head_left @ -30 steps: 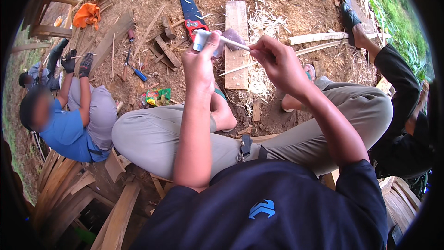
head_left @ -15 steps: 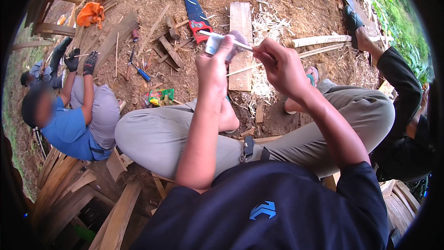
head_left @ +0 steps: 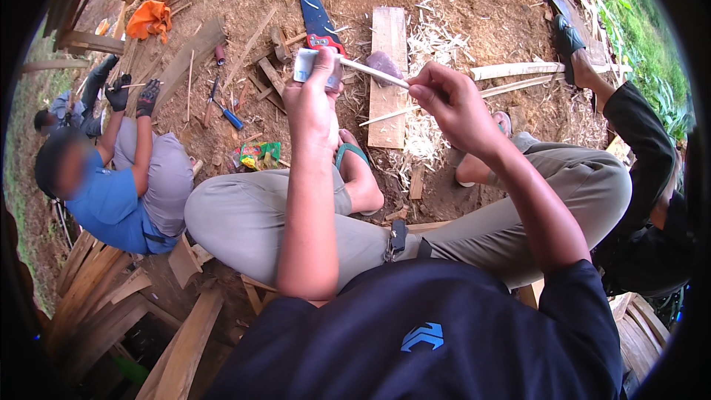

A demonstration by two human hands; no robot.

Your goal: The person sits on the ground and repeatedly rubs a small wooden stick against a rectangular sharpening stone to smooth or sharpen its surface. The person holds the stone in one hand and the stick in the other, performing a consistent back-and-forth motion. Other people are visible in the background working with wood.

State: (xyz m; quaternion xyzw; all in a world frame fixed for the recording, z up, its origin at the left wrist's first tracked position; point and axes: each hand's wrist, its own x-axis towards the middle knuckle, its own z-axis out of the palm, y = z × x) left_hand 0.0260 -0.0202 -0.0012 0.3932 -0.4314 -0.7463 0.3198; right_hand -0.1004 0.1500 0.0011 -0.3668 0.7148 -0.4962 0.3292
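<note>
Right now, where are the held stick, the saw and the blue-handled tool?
Held stick [head_left: 375,72]: head view, middle of its shaft.
Saw [head_left: 317,15]: head view, dark blade.
Blue-handled tool [head_left: 232,119]: head view, blue handle.

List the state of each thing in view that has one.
Left hand, closed on white piece
Right hand, pinching pale stick
Pale stick, spanning both hands
Saw, lying flat
Plank, lying flat
Purple lump, on plank
Orange cloth, crumpled
Co-worker's hands, gloved
</note>
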